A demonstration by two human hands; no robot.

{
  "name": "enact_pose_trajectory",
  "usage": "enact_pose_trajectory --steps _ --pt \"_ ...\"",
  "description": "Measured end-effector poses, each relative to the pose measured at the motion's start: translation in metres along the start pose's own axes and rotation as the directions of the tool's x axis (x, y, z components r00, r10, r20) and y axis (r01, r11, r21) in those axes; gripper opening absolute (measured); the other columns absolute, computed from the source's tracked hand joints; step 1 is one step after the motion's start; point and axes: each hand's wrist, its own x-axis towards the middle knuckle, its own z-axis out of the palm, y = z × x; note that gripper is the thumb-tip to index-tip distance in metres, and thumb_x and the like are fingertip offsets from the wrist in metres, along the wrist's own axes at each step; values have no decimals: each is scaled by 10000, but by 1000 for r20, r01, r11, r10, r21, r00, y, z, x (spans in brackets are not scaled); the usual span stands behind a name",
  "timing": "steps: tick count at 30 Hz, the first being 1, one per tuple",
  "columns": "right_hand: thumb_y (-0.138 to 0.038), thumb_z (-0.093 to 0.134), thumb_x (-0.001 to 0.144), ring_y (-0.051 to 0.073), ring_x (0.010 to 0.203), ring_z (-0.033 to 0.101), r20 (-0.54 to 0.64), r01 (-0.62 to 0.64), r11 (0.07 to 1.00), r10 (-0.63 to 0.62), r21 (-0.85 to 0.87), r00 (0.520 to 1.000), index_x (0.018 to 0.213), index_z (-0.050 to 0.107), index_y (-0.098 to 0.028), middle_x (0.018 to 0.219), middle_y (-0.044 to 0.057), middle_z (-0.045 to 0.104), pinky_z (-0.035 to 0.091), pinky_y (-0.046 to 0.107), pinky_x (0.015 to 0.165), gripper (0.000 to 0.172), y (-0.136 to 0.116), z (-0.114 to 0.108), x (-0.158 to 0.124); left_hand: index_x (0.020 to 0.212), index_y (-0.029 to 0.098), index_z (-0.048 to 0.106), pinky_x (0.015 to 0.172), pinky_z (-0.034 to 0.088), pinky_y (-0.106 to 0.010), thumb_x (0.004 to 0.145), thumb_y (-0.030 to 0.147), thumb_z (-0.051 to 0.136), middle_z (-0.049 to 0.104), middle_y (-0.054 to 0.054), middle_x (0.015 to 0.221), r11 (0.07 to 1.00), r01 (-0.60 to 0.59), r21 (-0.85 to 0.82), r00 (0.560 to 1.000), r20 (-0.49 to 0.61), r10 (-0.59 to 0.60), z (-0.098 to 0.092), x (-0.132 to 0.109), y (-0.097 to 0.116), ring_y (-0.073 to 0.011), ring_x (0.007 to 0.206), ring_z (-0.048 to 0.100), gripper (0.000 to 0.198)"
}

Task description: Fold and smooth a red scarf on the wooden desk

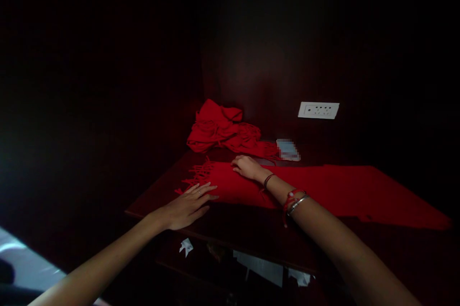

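Observation:
A red fringed scarf lies stretched out across a dark wooden table, its fringe at the left end. My left hand rests flat on the scarf's near left corner, fingers stretched out. My right hand presses on the scarf's far edge near the fringe, fingers curled down onto the cloth; red and metal bangles circle that wrist. Neither hand lifts anything.
A crumpled red cloth pile sits in the back corner. Beside it lies a small blurred card-like object. A white socket plate is on the dark wall. White paper scraps lie under the table. The room is very dark.

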Motion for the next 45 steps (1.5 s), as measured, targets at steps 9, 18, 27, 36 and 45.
enact_pose_trajectory --steps 9,18,27,36,45 --pt "-161 383 775 149 778 515 3 138 982 -139 -130 990 861 552 -108 862 99 562 350 234 677 197 -3 4 25 1203 259 330 982 178 -390 842 267 309 232 -11 1322 1000 21 -8 1000 13 -21 -3 -1 1 -199 1205 175 362" --pt "-172 382 781 141 771 520 26 240 963 -238 -125 971 826 561 -129 836 76 561 351 231 677 189 -16 4 39 1205 279 326 985 158 -401 835 265 329 231 1 1323 999 20 -48 1000 0 -20 -1 -1 -1 -195 1205 176 371" --pt "-183 358 790 146 753 531 -36 195 969 -202 -149 979 839 559 -127 858 83 566 363 229 635 214 -12 9 36 1216 265 306 986 151 -396 845 286 294 200 -4 1333 999 36 -30 998 43 -35 -2 0 0 -196 1215 137 372" --pt "-164 429 751 183 798 543 36 228 947 -225 -225 974 889 544 -96 889 113 566 381 249 654 191 -16 3 40 1210 250 310 988 145 -394 841 266 304 205 -14 1330 999 36 -2 998 59 -36 -5 1 2 -194 1214 138 370" --pt "-90 360 774 196 787 560 52 276 905 -274 -323 960 850 583 -96 849 118 600 392 278 660 236 -21 3 45 1196 258 311 980 143 -376 842 275 298 232 -12 1314 999 48 15 997 53 -49 -5 0 5 -180 1199 175 355"
